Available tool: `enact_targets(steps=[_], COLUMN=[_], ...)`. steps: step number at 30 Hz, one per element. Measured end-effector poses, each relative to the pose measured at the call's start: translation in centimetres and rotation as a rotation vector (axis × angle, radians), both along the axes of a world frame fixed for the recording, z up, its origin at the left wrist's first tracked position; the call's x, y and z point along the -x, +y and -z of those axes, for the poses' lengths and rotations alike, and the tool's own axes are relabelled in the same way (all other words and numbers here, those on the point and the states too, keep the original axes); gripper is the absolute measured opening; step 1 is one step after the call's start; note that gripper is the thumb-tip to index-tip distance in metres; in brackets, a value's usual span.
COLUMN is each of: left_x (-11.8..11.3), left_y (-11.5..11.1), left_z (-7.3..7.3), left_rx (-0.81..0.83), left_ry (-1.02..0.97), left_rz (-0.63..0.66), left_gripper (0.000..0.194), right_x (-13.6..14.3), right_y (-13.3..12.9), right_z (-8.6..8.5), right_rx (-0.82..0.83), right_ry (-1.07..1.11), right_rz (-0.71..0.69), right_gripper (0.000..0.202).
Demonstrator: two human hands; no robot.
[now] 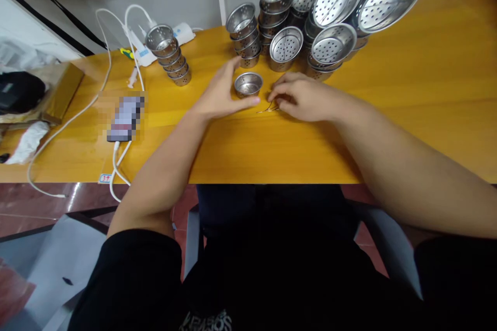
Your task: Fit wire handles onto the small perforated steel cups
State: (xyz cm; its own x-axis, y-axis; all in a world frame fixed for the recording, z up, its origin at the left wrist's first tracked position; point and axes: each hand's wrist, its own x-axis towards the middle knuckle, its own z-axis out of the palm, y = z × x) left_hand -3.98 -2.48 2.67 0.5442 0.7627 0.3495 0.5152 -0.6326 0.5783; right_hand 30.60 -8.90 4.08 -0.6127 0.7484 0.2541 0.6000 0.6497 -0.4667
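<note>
A small shallow perforated metal cup (248, 84) stands upright on the yellow wooden table, directly in front of me. My left hand (222, 90) is curved at its left side, thumb stretched along the near edge and fingers apart. Whether the thumb touches the cup is hard to tell. Just to the right of the cup, my right hand (297, 95) has its fingers bent down to the tabletop. Its fingertips are pinched at a few thin golden wires (267, 110), partly hidden beneath them.
Stacked perforated metal cups (244, 36) line the back, with larger tilted ones (392, 0) to the right. Another cup stack (171, 57) stands left. A phone (125, 119) with a white cable (83, 112), a syringe (132, 77) and a power strip (143, 51) lie further left.
</note>
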Motion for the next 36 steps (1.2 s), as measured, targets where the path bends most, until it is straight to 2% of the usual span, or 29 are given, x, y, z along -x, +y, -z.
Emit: enact_targets(steps=[2, 5, 7, 10, 14, 19, 25, 30, 36], left_x=[-1.1, -1.6, -1.6, -1.6, -2.3, -2.7, -1.8, -1.1, -1.0], left_y=[0.3, 1.4, 1.4, 0.3, -1.6, -1.4, 0.1, 0.3, -0.1], left_z=[1.9, 3.0, 2.7, 1.4, 0.2, 0.8, 1.3, 1.0, 0.3], left_rx=[0.108, 0.12, 0.087, 0.073, 0.204, 0.401, 0.38, 0.327, 0.348], left_ry=[0.039, -0.01, -0.085, -0.16, -0.229, -0.314, -0.377, -0.362, -0.32], left_rz=[0.014, 0.03, 0.058, 0.123, 0.268, 0.344, 0.372, 0.361, 0.379], left_gripper=[0.156, 0.138, 0.124, 0.11, 0.105, 0.099, 0.098, 0.102, 0.109], right_x=[-0.3, -0.5, -0.3, 0.7, 2.2, 3.1, 2.5, 2.1, 2.3], right_y=[0.1, -0.2, -0.7, -1.7, -2.6, -2.7, -2.6, -2.4, -2.0], right_z=[-0.1, -0.9, -1.7, -2.8, -2.9, -2.0, -2.1, -2.4, -1.8], right_rx=[0.002, 0.012, -0.007, -0.066, -0.094, -0.087, -0.011, 0.044, 0.084], right_ry=[-0.018, 0.007, 0.072, 0.18, 0.2, 0.184, 0.202, 0.249, 0.332], right_rz=[0.017, 0.042, 0.071, 0.089, -0.034, -0.111, -0.112, -0.087, -0.061], right_gripper=[0.02, 0.026, 0.029, 0.036, 0.042, 0.034, 0.028, 0.041, 0.064])
